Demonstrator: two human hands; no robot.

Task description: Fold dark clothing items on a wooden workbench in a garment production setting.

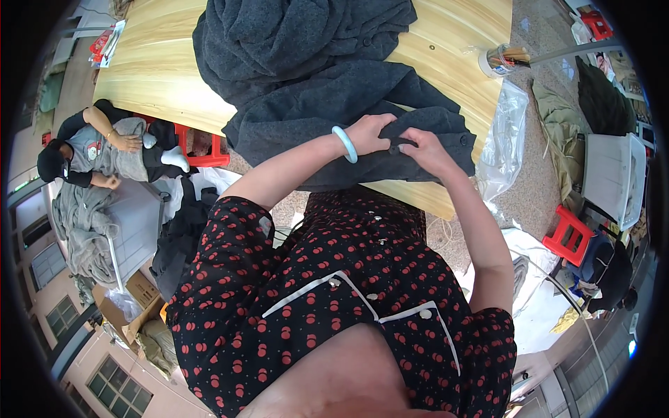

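Note:
A dark grey coat (pixel 418 87) with dark buttons lies over the near side of the wood-grain table (pixel 164 73). My left hand (pixel 372 132), a pale blue bangle at its wrist, is closed with thumb and fingers on a fold of the coat. Just right of it, my right hand (pixel 426 152) pinches the coat's edge, close to a button (pixel 394 149). Another button (pixel 463 140) shows near the cloth's right end. Behind this part, more dark grey cloth (pixel 279 38) is heaped.
A clear container of pens or tools (pixel 500 61) stands at the table's right edge. Clear plastic film (pixel 507 129) hangs beside it. Left of the table sits a person (pixel 115 139) near a red stool (pixel 208 150). A white bin (pixel 612 174) and another red stool (pixel 568 237) are at right.

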